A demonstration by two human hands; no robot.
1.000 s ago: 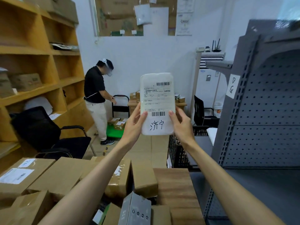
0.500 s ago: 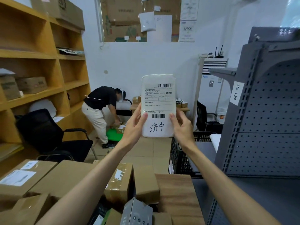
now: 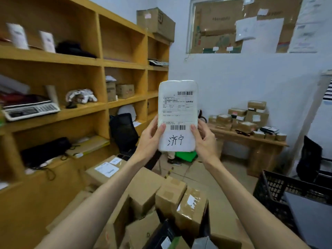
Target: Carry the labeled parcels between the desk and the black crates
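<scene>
A white padded parcel (image 3: 177,108) with a shipping label, barcodes and handwritten characters stands upright in front of me at chest height. My left hand (image 3: 150,141) grips its lower left edge, thumb on the front. My right hand (image 3: 205,141) grips its lower right edge the same way. A black crate (image 3: 274,193) sits low at the right. A wooden desk (image 3: 251,141) stacked with small labeled boxes stands against the far wall.
Cardboard boxes (image 3: 172,198) crowd the surface just below my arms. Wooden shelving (image 3: 100,105) fills the left side, holding a scale (image 3: 30,109) and bags. A black office chair (image 3: 124,132) stands by the shelves. Another dark chair (image 3: 310,159) is at the far right.
The view has swung left: the grey pegboard rack and the bending person have left the frame, and the shelving now fills the left. The parcel stays held in both hands.
</scene>
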